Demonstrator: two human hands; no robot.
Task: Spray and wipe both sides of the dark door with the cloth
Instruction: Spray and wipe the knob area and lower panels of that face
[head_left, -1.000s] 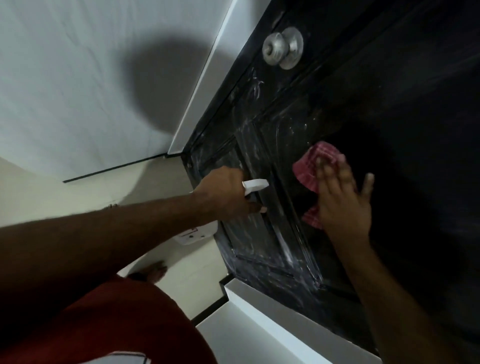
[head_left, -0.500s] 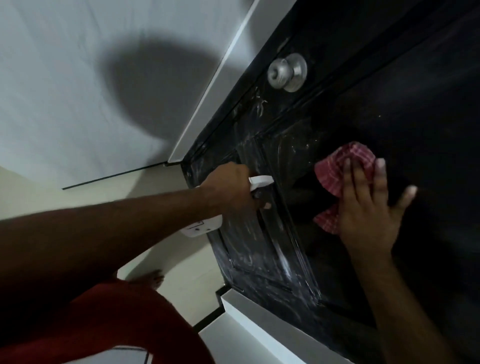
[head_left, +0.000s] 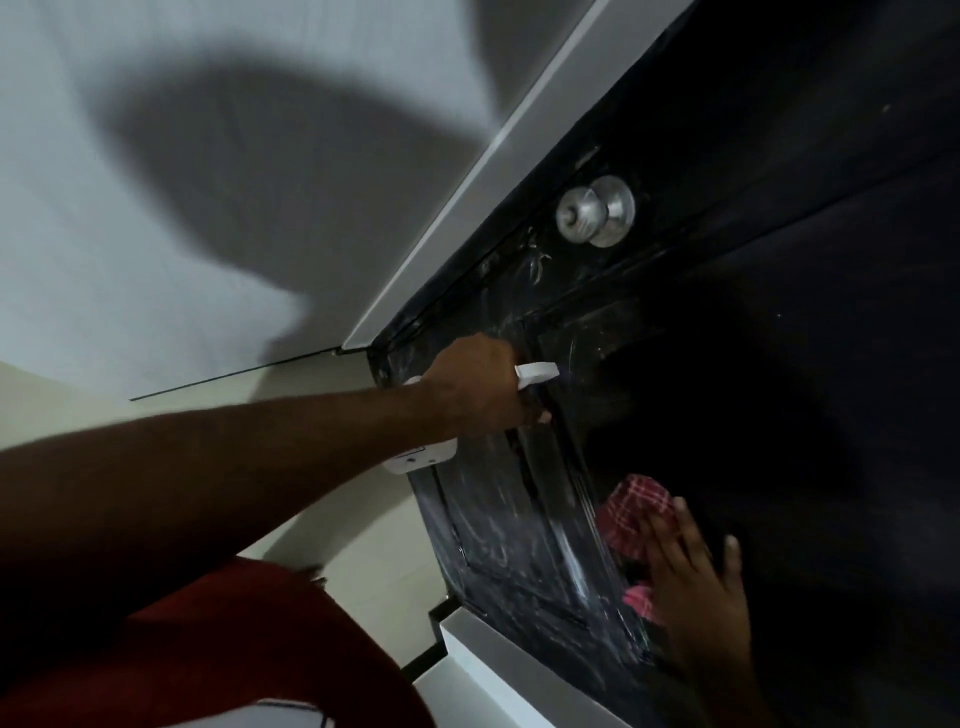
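Observation:
The dark panelled door (head_left: 779, 270) fills the right side, streaked with wet smears near its left edge. My left hand (head_left: 478, 384) grips a white spray bottle (head_left: 537, 371), nozzle pointing at the door panel; the bottle's body (head_left: 421, 460) shows below my wrist. My right hand (head_left: 696, 582) presses a red checked cloth (head_left: 636, 509) flat against the lower door panel, fingers spread and straight. The cloth is partly hidden under my palm.
A silver round door knob (head_left: 595, 210) sits above my left hand. A white door frame (head_left: 488, 171) runs along the door's left edge and a white wall (head_left: 156, 156) lies beyond it. Pale floor (head_left: 363, 545) and my red clothing (head_left: 234, 649) are below.
My right hand has slid the cloth down the door panel, from beside the spray nozzle to well below it. My left hand keeps the bottle in about the same place.

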